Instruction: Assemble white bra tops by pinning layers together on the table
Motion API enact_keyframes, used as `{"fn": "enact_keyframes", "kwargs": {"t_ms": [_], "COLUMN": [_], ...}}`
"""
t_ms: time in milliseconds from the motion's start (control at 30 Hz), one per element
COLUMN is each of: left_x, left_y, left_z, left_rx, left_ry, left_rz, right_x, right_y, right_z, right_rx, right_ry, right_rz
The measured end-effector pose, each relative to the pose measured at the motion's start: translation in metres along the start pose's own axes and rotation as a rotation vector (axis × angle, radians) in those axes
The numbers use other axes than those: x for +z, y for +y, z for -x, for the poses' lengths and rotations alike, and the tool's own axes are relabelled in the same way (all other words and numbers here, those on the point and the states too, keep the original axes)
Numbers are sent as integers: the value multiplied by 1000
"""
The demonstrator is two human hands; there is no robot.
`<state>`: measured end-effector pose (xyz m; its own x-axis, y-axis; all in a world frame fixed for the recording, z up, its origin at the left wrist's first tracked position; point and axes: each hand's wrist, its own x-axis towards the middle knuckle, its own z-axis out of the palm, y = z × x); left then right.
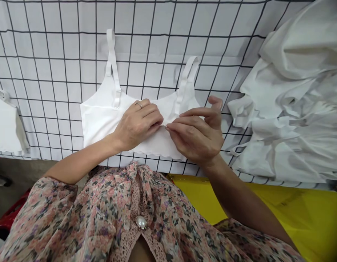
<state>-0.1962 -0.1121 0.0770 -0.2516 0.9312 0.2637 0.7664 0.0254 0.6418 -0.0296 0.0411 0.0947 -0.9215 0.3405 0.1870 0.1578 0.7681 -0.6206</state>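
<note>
A white fabric top with 2 straps and a scalloped hem (100, 118) lies on the black-gridded, white-clothed bench (61, 67), beneath both hands. The right hand (199, 136) has its fingers pinched on a thin pale strand (160, 125); the left hand (139, 122) curls closed over the other end, any fabric grip hidden. Draw gently, keeping the strand low, lest fabric pucker.
</note>
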Motion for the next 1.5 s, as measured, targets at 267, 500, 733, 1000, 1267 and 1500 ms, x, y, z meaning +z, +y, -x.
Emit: {"fn": "enact_keyframes", "kwargs": {"t_ms": [267, 500, 733, 1000, 1267, 1500], "left_x": [-1, -3, -3, -8, -13, -8], "left_y": [0, 1, 0, 1, -2, -2], "left_z": [-1, -3, -3, -3, -3, -3], "left_rx": [-7, -67, -43, -66, -18, 39], "left_ry": [-5, -76, -40, -89, 80, 121], "left_rz": [71, 97, 138, 166, 143, 126], "right_x": [9, 12, 8, 7, 5, -3], "right_y": [-3, 3, 1, 9, 17, 2], "right_z": [5, 10, 4, 7, -1, -13], "right_rx": [-159, 24, 2, 0, -212, -389], "right_ry": [150, -5, -6, -38, 121, 283], "right_rz": [-25, -36, 8, -25, 105, 93]}}
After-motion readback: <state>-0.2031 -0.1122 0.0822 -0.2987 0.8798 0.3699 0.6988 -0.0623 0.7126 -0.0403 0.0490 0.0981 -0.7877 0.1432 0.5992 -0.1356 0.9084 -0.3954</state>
